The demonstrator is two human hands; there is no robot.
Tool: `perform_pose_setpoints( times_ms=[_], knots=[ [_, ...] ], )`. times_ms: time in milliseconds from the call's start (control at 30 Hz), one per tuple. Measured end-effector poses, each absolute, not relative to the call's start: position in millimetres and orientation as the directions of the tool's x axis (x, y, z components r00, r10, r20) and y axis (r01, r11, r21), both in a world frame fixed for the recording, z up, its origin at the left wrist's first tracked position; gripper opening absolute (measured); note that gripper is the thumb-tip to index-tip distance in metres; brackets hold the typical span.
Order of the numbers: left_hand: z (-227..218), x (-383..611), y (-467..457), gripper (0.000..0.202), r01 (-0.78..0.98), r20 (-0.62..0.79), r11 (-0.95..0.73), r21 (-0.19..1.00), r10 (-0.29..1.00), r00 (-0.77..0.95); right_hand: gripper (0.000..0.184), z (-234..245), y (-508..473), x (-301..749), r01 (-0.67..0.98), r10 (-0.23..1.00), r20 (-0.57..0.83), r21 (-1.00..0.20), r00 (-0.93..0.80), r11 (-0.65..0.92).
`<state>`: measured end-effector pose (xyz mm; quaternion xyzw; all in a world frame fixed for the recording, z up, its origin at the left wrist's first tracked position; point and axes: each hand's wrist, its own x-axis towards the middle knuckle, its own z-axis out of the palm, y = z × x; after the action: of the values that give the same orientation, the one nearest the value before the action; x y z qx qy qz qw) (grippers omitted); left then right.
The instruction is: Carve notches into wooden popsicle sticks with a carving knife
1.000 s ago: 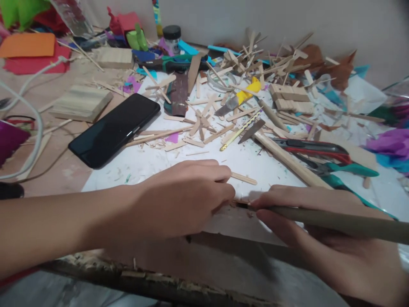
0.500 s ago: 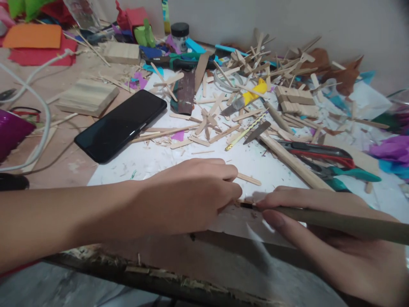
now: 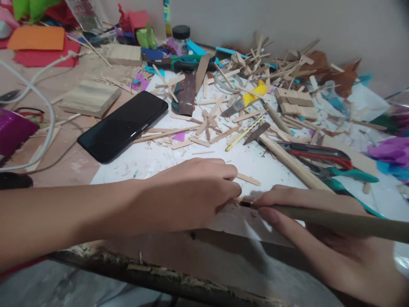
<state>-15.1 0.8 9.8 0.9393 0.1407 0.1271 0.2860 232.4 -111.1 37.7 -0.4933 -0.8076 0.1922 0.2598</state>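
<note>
My left hand [image 3: 188, 198] lies palm down near the front edge of the white sheet [image 3: 153, 164], fingers curled and pressed on a small wooden stick piece [image 3: 238, 200]. Another craft stick [image 3: 248, 179] pokes out from under its fingertips. My right hand [image 3: 319, 232] grips a long tan-handled tool [image 3: 338, 221] whose dark tip [image 3: 245, 204] touches the stick piece right at my left fingertips. The part of the piece under my fingers is hidden.
A black phone [image 3: 123, 125] lies left of centre. Piles of craft sticks [image 3: 271, 72], a yellow utility knife [image 3: 246, 100], red cutter [image 3: 315, 150], teal scissors [image 3: 348, 175], wooden blocks [image 3: 89, 98], a white cable [image 3: 38, 128] and coloured paper [image 3: 38, 38] crowd the table. The table's rough front edge [image 3: 153, 273] is close below.
Both hands stay together at the same spot; the tool tip shifts only slightly against the stick piece. The view has drifted a little.
</note>
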Motion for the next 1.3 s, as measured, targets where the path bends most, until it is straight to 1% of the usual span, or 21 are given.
perform_pose_setpoints(
  times_ms=[167, 433, 633, 733, 867, 1033, 1100, 1167, 1233, 1300],
  knots=[
    [8, -14, 2, 0.023, 0.171, 0.185, -0.828, 0.534, 0.311, 0.932, 0.025, 38, -108, 229, 0.664, 0.897, 0.22, -0.61, -0.384, 0.433],
    [5, -15, 1, 0.029, 0.127, 0.265, -0.838, 0.53, 0.306, 0.914, 0.025, 36, -111, 233, 0.687, 0.89, 0.252, -0.567, -0.381, 0.455],
    [5, -17, 2, 0.028, 0.129, 0.25, -0.838, 0.531, 0.301, 0.92, 0.02, 35, -107, 233, 0.707, 0.9, 0.227, -0.559, -0.371, 0.433],
    [6, -16, 2, 0.028, 0.134, 0.243, -0.836, 0.532, 0.302, 0.922, 0.018, 37, -108, 232, 0.698, 0.9, 0.219, -0.571, -0.377, 0.432],
    [4, -15, 2, 0.027, 0.12, 0.27, -0.836, 0.535, 0.304, 0.914, 0.022, 39, -108, 230, 0.676, 0.898, 0.23, -0.594, -0.375, 0.435],
    [6, -17, 3, 0.021, 0.113, 0.28, -0.859, 0.499, 0.283, 0.917, 0.019, 38, -103, 226, 0.646, 0.928, 0.192, -0.672, -0.321, 0.362],
    [16, -17, 3, 0.016, 0.087, 0.34, -0.834, 0.545, 0.315, 0.886, 0.017, 39, -100, 226, 0.637, 0.938, 0.166, -0.697, -0.303, 0.329],
    [31, -13, 2, 0.014, 0.059, 0.4, -0.753, 0.656, 0.412, 0.819, 0.02, 40, -98, 226, 0.639, 0.941, 0.141, -0.702, -0.309, 0.315],
    [46, -4, -2, 0.021, 0.021, 0.383, -0.617, 0.786, 0.513, 0.768, 0.023, 43, -96, 225, 0.647, 0.934, 0.125, -0.69, -0.336, 0.325],
    [56, 8, -6, 0.025, -0.023, 0.311, -0.482, 0.876, 0.528, 0.79, 0.021, 46, -96, 224, 0.649, 0.921, 0.129, -0.673, -0.369, 0.354]
  ],
)
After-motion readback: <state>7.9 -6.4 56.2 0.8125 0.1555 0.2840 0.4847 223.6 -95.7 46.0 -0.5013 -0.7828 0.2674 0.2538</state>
